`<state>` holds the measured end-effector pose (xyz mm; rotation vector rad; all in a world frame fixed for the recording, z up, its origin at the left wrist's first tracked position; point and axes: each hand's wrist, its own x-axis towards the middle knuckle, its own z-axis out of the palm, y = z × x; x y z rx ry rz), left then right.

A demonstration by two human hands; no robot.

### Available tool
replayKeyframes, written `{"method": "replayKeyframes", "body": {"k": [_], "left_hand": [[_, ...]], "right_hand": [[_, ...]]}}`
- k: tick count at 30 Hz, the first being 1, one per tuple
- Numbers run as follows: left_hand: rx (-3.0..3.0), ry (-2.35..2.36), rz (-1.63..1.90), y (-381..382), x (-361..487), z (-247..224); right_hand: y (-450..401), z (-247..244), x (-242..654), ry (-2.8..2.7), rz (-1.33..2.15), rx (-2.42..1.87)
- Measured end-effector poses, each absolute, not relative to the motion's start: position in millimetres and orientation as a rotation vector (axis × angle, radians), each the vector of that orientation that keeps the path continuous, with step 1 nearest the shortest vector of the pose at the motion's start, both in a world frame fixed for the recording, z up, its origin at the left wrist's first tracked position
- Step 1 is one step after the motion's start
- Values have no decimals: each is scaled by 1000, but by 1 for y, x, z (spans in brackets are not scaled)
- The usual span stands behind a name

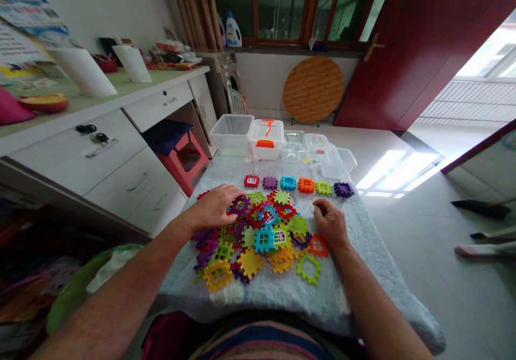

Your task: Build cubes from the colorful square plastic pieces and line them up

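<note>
A heap of colourful square plastic building blocks with notched edges lies on the cloth-covered table (371, 274). Over the heap's left side is my left hand (217, 207), its thumb and fingers apart around the near edge of a purple block (241, 206); no firm hold shows. Beside the heap, on the right, my right hand (331, 221) rests loosely curled, with nothing visible in it. An orange window block (319, 246) lies close to its wrist. Behind the heap runs a row of separate blocks: red (252, 181), purple (270, 182), blue (288, 182), orange (306, 185), green (323, 188) and dark purple (344, 189).
At the table's far end stand an open clear bin (231, 134), a lidded box with orange clips (266, 139) and several clear containers (294, 142). A red stool (185, 158) and a white desk (116, 161) are on the left. A red door (403, 54) stands at right.
</note>
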<state>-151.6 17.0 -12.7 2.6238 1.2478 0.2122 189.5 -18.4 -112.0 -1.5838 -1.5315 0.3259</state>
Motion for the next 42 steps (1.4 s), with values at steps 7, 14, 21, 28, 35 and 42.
{"method": "replayKeyframes", "body": {"k": [7, 14, 21, 28, 35, 42], "left_hand": [[2626, 1397, 212, 85, -98, -5], [2625, 1498, -72, 124, -50, -33], [2616, 1495, -192, 130, -45, -45], [2625, 1486, -220, 133, -42, -46], [2632, 1513, -215, 132, -42, -48], [2680, 1421, 186, 102, -73, -30]], "right_hand": [[-17, -111, 189, -1538, 318, -1574], [-18, -110, 189, -1532, 297, -1562], [-18, -110, 188, -1539, 304, -1571], [-18, -108, 188, -1529, 316, -1559], [-18, -110, 188, -1525, 319, -1565], [-16, -115, 190, -1522, 330, -1563]]}}
